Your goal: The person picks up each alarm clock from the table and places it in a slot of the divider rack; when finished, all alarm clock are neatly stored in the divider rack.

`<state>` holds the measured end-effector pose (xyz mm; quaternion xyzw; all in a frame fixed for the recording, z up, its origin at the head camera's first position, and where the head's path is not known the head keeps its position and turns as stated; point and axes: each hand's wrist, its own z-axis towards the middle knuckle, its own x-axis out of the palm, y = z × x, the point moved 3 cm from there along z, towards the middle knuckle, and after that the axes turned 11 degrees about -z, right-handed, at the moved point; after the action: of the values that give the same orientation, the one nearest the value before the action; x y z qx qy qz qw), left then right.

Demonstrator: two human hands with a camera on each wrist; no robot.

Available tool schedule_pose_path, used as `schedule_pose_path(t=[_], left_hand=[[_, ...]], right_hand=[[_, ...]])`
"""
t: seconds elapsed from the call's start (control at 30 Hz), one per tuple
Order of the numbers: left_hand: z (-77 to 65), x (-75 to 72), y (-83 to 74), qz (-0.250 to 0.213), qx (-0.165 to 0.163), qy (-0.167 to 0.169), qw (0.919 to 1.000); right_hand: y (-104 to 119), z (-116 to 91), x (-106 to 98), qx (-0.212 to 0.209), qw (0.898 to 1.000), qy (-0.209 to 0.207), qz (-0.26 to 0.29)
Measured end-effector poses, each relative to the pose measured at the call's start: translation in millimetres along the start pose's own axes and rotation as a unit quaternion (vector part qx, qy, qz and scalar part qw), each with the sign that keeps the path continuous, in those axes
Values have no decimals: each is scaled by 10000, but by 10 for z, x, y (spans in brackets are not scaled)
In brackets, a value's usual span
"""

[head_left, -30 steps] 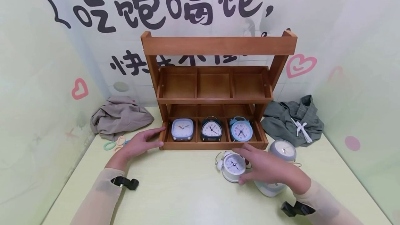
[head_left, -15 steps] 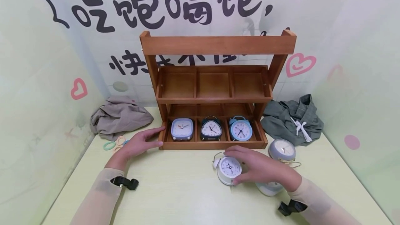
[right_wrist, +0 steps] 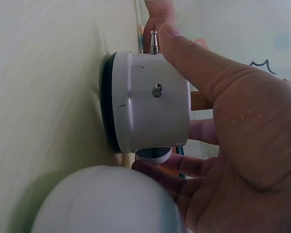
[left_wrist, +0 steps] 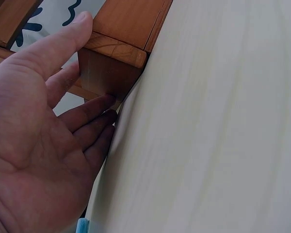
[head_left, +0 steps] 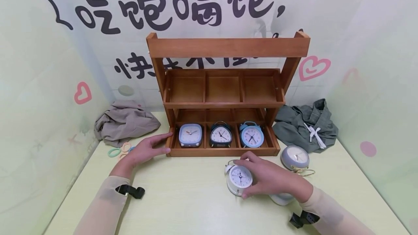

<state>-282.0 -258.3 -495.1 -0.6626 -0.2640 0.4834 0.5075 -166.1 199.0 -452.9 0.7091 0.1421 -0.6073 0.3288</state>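
Observation:
My right hand (head_left: 274, 177) grips a white twin-bell alarm clock (head_left: 239, 177) on the table, fingers around its far side and thumb at its near edge. In the right wrist view, the clock's white metal case (right_wrist: 150, 107) shows two small metal feet and a dark back turned to the table. My left hand (head_left: 145, 151) touches the left end of a brown wooden shelf (head_left: 225, 152). Its fingers reach fairly straight against the side, with the thumb at the front corner. Along the lower tier sit a blue-lilac square clock (head_left: 190, 134), a dark triangular clock (head_left: 221, 135) and a light-blue alarm clock (head_left: 252, 136).
A grey-lilac round clock (head_left: 295, 156) lies right of my right hand. Partly hidden under that wrist is a white rounded object (head_left: 281, 199). Grey-brown cloth (head_left: 127, 122) and coloured scissor-like handles (head_left: 123, 149) lie at left, dark green cloth (head_left: 307, 126) at right.
My right hand has moved left and closed around the white alarm clock. The clock has shifted slightly toward the near side and turned a little. My left hand has stayed at the shelf.

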Motion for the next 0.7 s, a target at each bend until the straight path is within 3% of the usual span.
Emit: schedule_pose_path(t=[0.07, 0.17, 0.33, 0.7], left_hand=[[22, -23, 61, -36, 242, 83, 9997], [17, -21, 55, 56, 354, 134, 9993], [-4, -10, 12, -71, -43, -11, 10000], [7, -2, 25, -2, -14, -71, 10000]], right_hand=[[-14, -2, 8, -18, 10000, 49, 31], [-34, 1, 14, -44, 9998, 110, 135], [-47, 18, 25, -15, 9995, 157, 281], [7, 59, 30, -162, 9991, -380, -75]])
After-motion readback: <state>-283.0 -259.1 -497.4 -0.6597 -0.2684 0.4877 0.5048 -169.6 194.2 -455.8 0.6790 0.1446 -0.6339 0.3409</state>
